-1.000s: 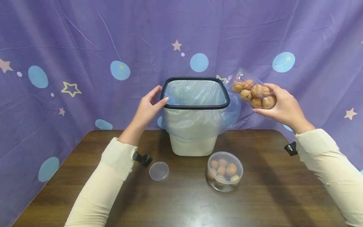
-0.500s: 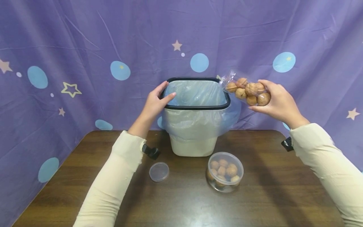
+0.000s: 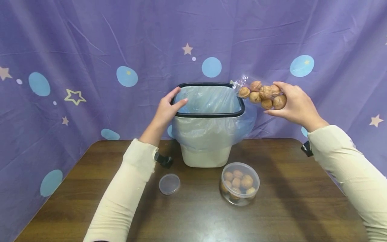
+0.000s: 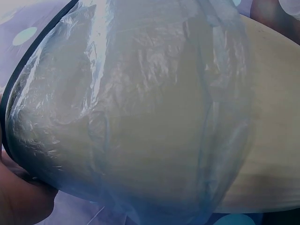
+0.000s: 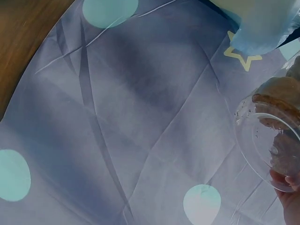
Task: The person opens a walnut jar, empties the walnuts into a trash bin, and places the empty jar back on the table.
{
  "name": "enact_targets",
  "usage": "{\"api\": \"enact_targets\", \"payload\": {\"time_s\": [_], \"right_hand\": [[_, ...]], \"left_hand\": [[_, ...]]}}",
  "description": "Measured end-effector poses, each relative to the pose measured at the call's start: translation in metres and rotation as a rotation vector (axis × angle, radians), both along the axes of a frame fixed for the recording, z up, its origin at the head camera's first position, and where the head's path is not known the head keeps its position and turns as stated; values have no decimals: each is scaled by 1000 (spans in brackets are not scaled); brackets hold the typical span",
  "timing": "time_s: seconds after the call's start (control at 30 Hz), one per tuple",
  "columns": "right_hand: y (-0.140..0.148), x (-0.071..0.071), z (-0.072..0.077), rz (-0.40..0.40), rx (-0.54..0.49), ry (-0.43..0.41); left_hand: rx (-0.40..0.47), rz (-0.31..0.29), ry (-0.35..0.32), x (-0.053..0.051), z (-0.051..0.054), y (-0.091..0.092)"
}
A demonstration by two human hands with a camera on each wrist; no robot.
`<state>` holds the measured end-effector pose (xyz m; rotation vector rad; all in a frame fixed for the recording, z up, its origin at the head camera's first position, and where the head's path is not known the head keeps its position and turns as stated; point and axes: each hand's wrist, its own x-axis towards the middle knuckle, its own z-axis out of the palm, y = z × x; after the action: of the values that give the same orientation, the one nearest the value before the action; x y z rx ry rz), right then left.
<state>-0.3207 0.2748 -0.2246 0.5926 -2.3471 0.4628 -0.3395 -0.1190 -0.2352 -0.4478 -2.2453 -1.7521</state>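
Note:
My left hand holds the left side of a white trash can at its black rim, thumb over the edge. A bluish plastic bag lines the can and hangs over its outside. My right hand grips the base of a clear plastic jar holding several walnuts. The jar lies tipped, its mouth pointing left at the can's right rim. One walnut sits close to the mouth. In the right wrist view the jar's round base shows at the right edge.
On the wooden table a round clear lid lies front left of the can. A round, lidded clear tub with several walnuts stands front right. A purple patterned curtain hangs behind.
The right hand has moved left with the jar, bringing its mouth to the can's rim, and a walnut has shifted toward the mouth. The left hand has slid right, further onto the rim.

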Motion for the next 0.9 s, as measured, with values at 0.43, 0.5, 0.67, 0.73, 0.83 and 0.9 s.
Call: {"api": "enact_targets", "payload": {"time_s": [0.43, 0.5, 0.67, 0.73, 0.83, 0.9], "right_hand": [[-4, -5, 8, 24, 23, 17], [-5, -6, 9, 29, 29, 20], [-7, -11, 10, 41, 42, 44], [-7, -13, 11, 42, 42, 46], [-8, -16, 12, 43, 45, 53], [-9, -19, 13, 46, 57, 66]], "left_hand": [[-50, -32, -85, 1, -2, -4], [-51, -31, -80, 1, -3, -5], [-85, -36, -67, -1, -3, -6], [-104, -43, -75, -2, -2, -7], [-126, -50, -86, -1, -1, -10], [-143, -46, -89, 1, 0, -11]]}}
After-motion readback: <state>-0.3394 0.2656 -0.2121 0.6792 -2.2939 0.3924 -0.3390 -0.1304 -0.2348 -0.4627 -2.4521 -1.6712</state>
